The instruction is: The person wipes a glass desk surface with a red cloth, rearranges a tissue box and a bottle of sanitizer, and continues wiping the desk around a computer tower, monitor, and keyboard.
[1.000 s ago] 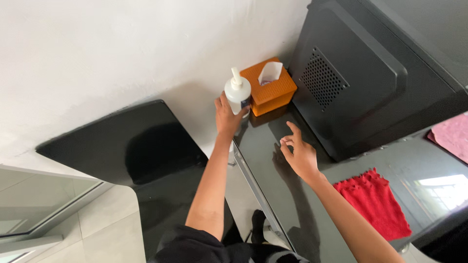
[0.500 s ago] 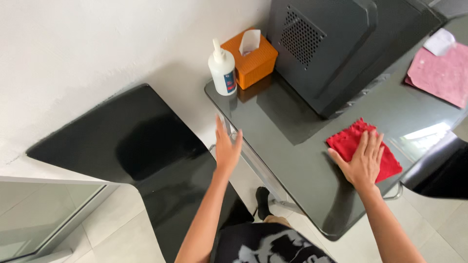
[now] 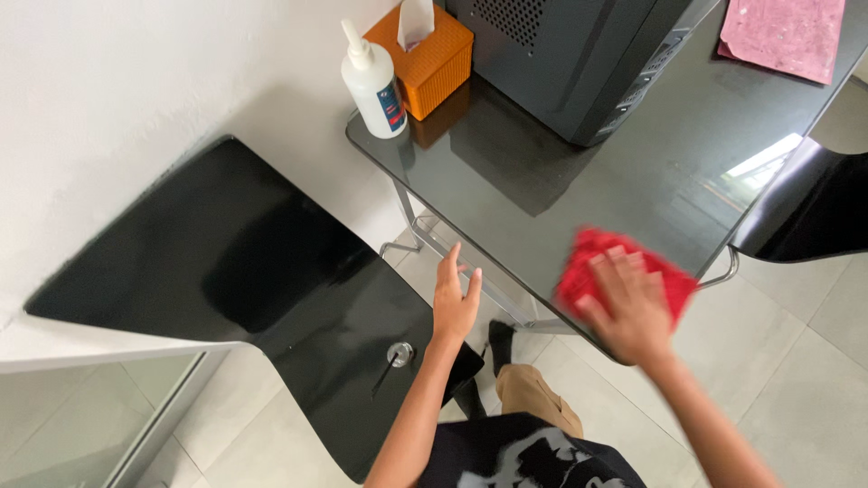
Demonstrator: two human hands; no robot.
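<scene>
My right hand [image 3: 627,305] lies flat on a red cloth [image 3: 592,258] at the near edge of a dark glass table [image 3: 542,181]; both are motion-blurred. My left hand [image 3: 455,294] hangs with fingers spread and holds nothing, just off the table's left side, above a glossy black curved surface [image 3: 235,262]. A white pump bottle [image 3: 374,83] stands at the table's far left corner, next to an orange tissue box [image 3: 429,50].
A large black appliance [image 3: 579,54] sits at the back of the table, with a pink cloth [image 3: 785,36] to its right. A black chair [image 3: 805,212] stands at the right. A white wall is at the left and pale floor tiles are below.
My left hand let go of the white bottle and drew back toward me. My right hand went to the red cloth and now slides it left along the table's near edge.
</scene>
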